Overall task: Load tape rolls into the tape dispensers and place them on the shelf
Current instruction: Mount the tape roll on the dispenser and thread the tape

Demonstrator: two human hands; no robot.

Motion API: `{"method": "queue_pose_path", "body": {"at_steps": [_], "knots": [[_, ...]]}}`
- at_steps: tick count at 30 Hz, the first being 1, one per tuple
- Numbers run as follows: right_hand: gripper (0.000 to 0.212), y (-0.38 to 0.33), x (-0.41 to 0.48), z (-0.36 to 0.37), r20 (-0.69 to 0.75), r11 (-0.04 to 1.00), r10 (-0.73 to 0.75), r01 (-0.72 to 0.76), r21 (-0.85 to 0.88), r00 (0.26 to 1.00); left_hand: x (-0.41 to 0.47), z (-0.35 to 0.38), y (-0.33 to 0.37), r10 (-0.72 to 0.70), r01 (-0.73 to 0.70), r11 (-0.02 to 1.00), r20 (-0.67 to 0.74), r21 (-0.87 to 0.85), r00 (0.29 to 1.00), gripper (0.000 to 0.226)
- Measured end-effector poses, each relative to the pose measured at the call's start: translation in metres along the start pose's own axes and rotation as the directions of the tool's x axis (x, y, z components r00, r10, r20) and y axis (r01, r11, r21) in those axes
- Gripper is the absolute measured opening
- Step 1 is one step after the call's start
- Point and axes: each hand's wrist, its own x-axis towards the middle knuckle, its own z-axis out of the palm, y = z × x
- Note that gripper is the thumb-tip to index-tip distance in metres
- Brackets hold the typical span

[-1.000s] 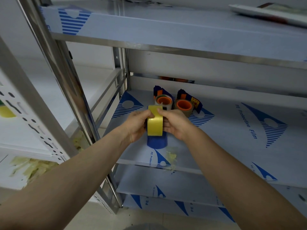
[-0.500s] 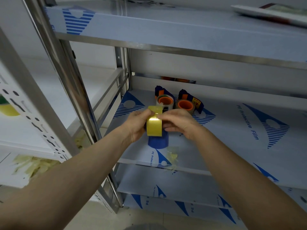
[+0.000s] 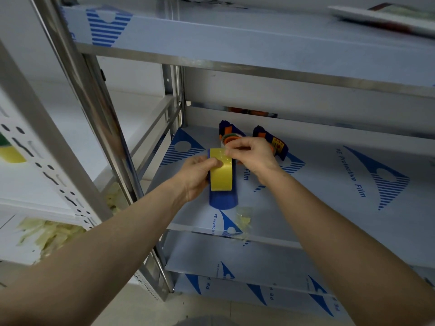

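Note:
A yellow tape roll (image 3: 221,175) sits in a blue tape dispenser (image 3: 223,200), held edge-on over the middle shelf (image 3: 329,208). My left hand (image 3: 196,177) grips the roll and dispenser from the left, thumb on the tape. My right hand (image 3: 254,156) pinches the loose tape end at the top of the roll. Behind my hands, two loaded blue dispensers with orange cores stand on the shelf: one (image 3: 227,132) partly hidden by my right hand, the other (image 3: 275,144) to its right.
A steel upright (image 3: 98,114) stands left of the shelf. The upper shelf (image 3: 259,55) overhangs close above. Crumpled tape scraps (image 3: 243,217) lie at the shelf's front edge, and more scraps (image 3: 49,234) sit on the white rack at left. Lower shelves lie beneath.
My right hand has risen from the roll's side to its top and now pinches the tape end. The roll and dispenser stay in my left hand, tilted slightly.

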Motion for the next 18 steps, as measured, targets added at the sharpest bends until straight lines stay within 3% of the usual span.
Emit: {"method": "queue_pose_path", "body": {"at_steps": [2, 10, 14, 18], "knots": [[0.012, -0.003, 0.001, 0.0, 0.005, 1.0, -0.028, 0.028, -0.005, 1.0, 0.0, 0.002, -0.001, 0.012, -0.013, 1.0, 0.016, 0.018, 1.0, 0.015], [0.012, 0.0, -0.002, 0.001, 0.02, 0.958, -0.233, 0.233, -0.165, 0.972, 0.0, 0.002, -0.003, 0.043, -0.046, 0.991, 0.026, 0.122, 0.999, 0.032], [0.015, 0.005, -0.005, -0.001, -0.015, 0.894, -0.35, 0.329, -0.306, 0.937, -0.003, 0.005, -0.002, 0.076, -0.084, 0.976, 0.051, 0.202, 0.996, 0.022], [0.016, 0.005, -0.008, 0.001, -0.08, 0.881, -0.407, 0.368, -0.296, 0.91, -0.002, 0.006, 0.0, 0.105, -0.119, 0.964, 0.071, 0.238, 0.992, 0.017]]}}
